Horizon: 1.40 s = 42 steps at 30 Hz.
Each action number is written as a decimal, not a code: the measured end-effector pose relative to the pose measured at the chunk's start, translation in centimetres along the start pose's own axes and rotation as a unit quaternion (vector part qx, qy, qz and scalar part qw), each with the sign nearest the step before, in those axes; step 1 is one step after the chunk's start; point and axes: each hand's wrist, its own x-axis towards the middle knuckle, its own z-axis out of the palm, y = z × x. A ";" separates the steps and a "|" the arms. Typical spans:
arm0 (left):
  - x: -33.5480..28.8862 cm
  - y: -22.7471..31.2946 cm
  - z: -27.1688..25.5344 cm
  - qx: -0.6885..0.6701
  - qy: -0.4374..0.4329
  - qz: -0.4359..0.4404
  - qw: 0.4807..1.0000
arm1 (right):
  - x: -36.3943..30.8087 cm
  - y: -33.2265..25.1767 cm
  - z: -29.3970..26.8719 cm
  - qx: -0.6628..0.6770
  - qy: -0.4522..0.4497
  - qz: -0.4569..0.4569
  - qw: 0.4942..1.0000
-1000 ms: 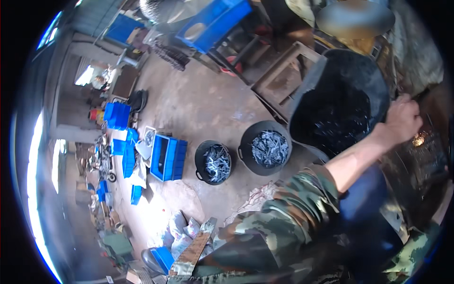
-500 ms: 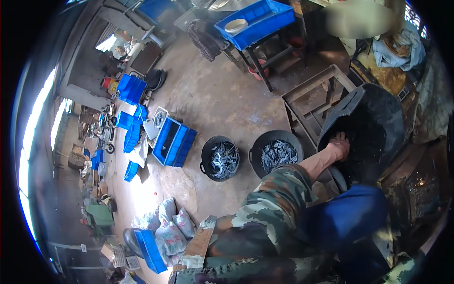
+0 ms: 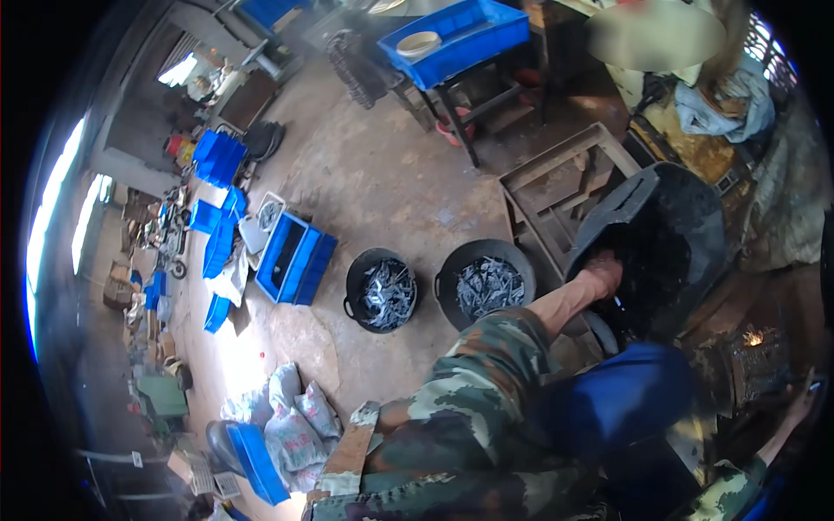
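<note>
My left hand [image 3: 602,273] reaches into the mouth of a large black bucket [image 3: 695,204] tipped on its side at the right. Its fingers are curled, and the dark interior hides what they grip. Below the hand a small bright sliver [image 3: 618,302] glints. At the far right edge my right hand [image 3: 811,389] appears small and bent by the lens. Its fingers look closed around something small and pale that I cannot make out. Near it lies a dark, wet-looking metal surface [image 3: 764,365] with a bright orange glint.
Two black tubs, one nearer the bucket [image 3: 488,282] and one farther left [image 3: 380,291], hold grey metal strips. A metal frame [image 3: 565,187] leans behind them. Blue crates [image 3: 295,260] and white sacks [image 3: 295,434] stand left. A blue tray [image 3: 460,39] rests on a stand.
The left hand has drawn back toward the bucket's rim, its spread fingers now curled. My right hand has come into view at the right edge. The whole view has shifted slightly.
</note>
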 end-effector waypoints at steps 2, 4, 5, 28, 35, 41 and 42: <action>-0.3 0.2 -0.4 -0.037 -0.021 -0.036 0.998 | -0.2 -2.1 0.1 0.090 -0.011 0.084 0.992; -0.9 0.3 -1.1 0.022 -0.025 -0.006 0.999 | -1.0 -5.3 0.4 0.108 0.003 0.132 0.985; -0.8 0.0 -1.8 0.063 -0.068 0.045 0.995 | -1.5 -7.1 0.6 0.144 0.004 0.170 0.975; -1.2 5.5 -7.4 -0.434 -0.127 0.023 0.892 | -6.3 -22.2 2.4 0.238 0.071 0.194 0.949; -0.1 5.8 -5.6 -0.462 -0.143 0.032 0.875 | -6.6 -22.6 2.6 0.248 0.076 0.186 0.948; 0.0 6.2 -4.7 -0.429 -0.056 0.126 0.893 | -6.6 -22.7 2.6 0.254 0.077 0.184 0.946; -0.1 6.5 -5.0 -0.436 -0.062 0.102 0.892 | -6.6 -22.8 2.6 0.259 0.078 0.185 0.945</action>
